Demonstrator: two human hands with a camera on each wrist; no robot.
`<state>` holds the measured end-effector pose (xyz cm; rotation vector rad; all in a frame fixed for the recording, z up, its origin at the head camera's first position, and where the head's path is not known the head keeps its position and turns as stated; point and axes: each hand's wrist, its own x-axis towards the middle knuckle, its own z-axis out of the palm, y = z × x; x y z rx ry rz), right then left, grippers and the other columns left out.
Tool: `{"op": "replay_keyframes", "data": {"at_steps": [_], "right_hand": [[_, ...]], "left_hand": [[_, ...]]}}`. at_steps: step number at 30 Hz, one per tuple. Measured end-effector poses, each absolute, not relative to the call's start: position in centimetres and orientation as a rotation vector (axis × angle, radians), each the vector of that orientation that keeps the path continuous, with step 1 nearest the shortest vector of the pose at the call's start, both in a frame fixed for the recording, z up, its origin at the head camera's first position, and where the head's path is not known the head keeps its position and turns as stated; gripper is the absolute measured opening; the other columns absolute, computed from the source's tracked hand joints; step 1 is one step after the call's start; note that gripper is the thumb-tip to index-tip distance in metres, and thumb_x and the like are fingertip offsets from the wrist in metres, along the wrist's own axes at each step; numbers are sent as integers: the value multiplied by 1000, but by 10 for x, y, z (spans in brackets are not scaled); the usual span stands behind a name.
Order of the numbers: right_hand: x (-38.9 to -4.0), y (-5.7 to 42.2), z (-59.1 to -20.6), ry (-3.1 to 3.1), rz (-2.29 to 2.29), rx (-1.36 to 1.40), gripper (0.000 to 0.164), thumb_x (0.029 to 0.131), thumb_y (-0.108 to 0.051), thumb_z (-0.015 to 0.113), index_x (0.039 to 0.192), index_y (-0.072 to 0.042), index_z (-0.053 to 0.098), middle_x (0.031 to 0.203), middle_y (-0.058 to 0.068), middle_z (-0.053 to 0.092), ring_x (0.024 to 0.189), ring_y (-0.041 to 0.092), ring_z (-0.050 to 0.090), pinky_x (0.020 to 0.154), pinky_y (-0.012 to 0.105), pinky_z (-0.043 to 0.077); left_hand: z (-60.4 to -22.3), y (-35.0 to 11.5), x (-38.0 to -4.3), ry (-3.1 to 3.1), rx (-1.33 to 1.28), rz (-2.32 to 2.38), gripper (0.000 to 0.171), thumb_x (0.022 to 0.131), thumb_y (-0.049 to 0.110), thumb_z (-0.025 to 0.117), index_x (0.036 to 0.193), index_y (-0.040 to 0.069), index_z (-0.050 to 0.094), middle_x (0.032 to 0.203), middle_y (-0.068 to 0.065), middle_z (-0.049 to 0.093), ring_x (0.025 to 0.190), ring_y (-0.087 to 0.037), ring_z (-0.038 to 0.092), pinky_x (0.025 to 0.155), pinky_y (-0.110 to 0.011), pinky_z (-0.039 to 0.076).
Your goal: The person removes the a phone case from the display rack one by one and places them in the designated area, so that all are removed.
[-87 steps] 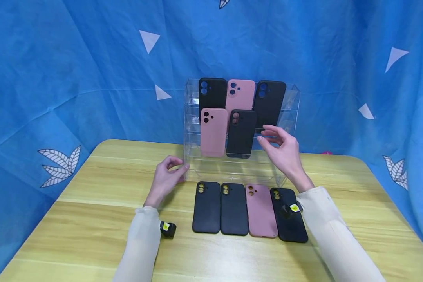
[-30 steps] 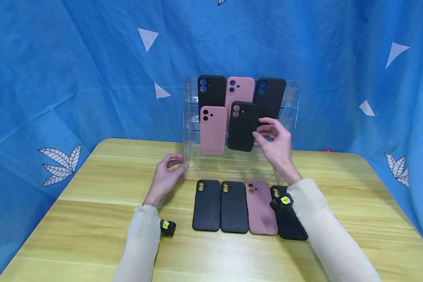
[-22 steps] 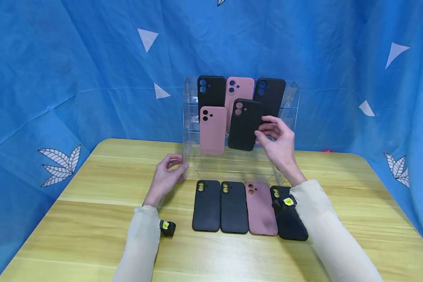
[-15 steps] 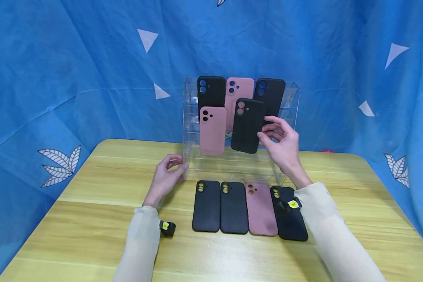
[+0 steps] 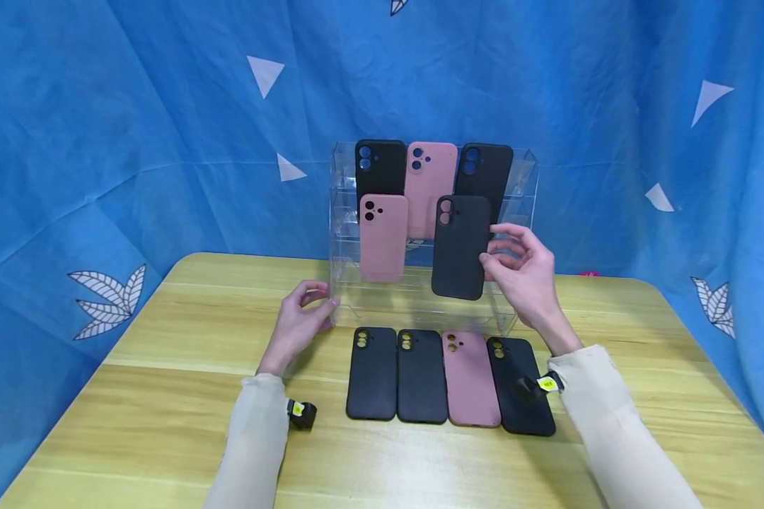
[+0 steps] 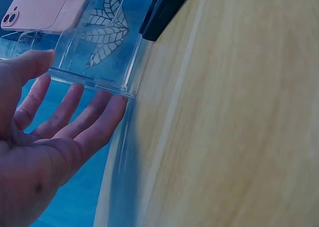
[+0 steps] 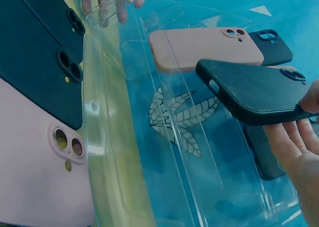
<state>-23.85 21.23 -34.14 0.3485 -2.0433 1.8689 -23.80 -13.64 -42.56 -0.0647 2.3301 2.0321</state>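
Blue curtain point(image 5: 184, 106) is hanging behind a wooden table point(image 5: 165, 396). Mid-frame, a clear tiered rack point(image 5: 414, 302) is standing, the left hand point(image 5: 298, 319) resting loose fingers against its side. Nearer, the right hand point(image 5: 527, 272) is pinching a black phone case point(image 5: 460, 254), which is hanging just leftward of the grip, before the rack, long axis near-vertical.

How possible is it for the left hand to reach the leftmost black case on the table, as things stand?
Probably yes: the left hand only touches the clear rack, and the leftmost black case lies nearby, with just bare table seen between them.
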Motion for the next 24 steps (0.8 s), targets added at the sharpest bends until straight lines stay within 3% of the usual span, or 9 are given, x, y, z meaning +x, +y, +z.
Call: {"op": "replay_keyframes", "data": {"at_steps": [7, 24], "right_hand": [[-231, 221, -346, -1991, 1978, 320, 41, 91, 11, 64, 125, -13, 60, 85, -6, 69, 71, 4, 73, 62, 22, 62], [-207, 255, -356, -1926, 2018, 283, 47, 89, 17, 61, 126, -11, 59, 88, -3, 70, 71, 6, 74, 60, 22, 62]], "left_hand": [[-426, -137, -237, 2331, -59, 2037, 38, 99, 19, 68, 134, 9, 55, 143, -16, 56, 122, -37, 66, 92, -41, 62], [-427, -137, -239, 2302, -51, 2064, 38, 99, 16, 67, 134, 8, 54, 143, -18, 55, 119, -38, 66, 91, -42, 63]]}}
